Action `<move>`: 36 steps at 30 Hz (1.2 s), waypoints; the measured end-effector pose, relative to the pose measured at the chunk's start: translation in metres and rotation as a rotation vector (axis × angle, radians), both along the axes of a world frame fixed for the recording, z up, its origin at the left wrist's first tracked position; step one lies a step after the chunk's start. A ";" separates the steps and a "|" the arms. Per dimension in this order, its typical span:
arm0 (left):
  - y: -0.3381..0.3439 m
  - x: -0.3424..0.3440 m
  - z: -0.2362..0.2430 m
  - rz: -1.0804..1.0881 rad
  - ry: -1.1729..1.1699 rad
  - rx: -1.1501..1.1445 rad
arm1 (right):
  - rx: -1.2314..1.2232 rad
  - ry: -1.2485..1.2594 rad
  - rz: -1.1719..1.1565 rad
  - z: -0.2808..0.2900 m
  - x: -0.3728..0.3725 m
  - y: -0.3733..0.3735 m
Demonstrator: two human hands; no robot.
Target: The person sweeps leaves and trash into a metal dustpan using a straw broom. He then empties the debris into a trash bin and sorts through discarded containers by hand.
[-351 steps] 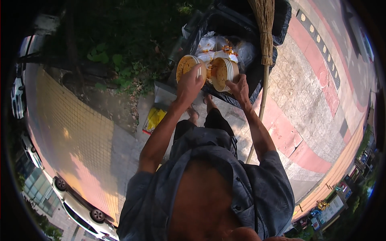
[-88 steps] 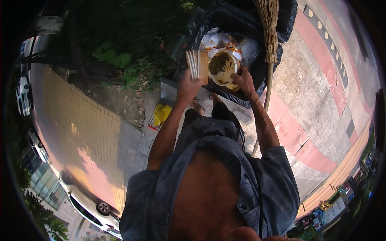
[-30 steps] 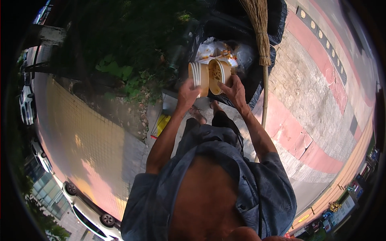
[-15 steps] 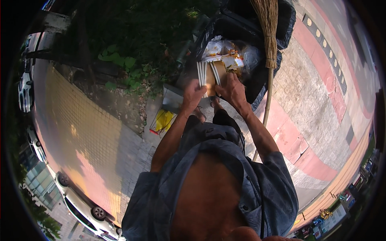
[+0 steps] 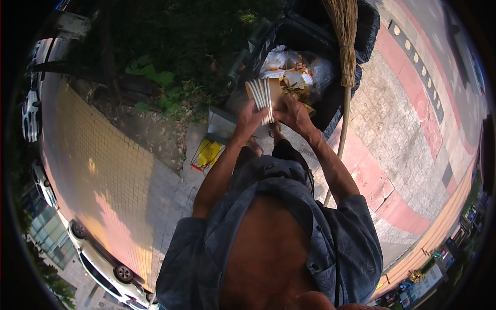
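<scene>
Between my hands is a stack of nested brown paper bowls with white rims. My left hand is closed round the near left side of the stack, its thumb by the rims. On the right, the fingers of my right hand grip the brown side of the stack. Part of each hand's grip is hidden. The stack is over the near edge of a black-lined bin, in which lie stained white packaging and a clear plastic bag.
A straw broom leans along the bin's right side, its bristles up. Near my feet are a grey dustpan-like piece and a yellow bag in a wire frame. Plants grow at the left; a white car stands beyond the paving.
Two groups of white-rimmed bowls, apart with brown between them, are now pushed together into one tighter stack. My right hand has moved slightly left.
</scene>
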State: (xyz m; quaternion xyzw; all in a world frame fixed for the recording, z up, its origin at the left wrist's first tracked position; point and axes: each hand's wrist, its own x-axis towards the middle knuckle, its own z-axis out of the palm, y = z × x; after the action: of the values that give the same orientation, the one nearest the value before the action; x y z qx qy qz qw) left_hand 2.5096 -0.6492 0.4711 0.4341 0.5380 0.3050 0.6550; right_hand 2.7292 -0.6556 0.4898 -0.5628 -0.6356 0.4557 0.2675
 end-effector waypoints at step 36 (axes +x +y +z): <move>0.051 -0.003 0.025 -0.276 0.551 0.302 | 0.205 -0.537 -0.269 -0.052 0.073 -0.004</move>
State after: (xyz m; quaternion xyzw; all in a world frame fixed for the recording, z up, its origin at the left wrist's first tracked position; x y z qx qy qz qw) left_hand 2.5065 -0.5983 0.4958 0.6610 0.5796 0.1613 0.4484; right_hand 2.8021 -0.6597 0.4375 -0.7122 -0.6460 0.1851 0.2031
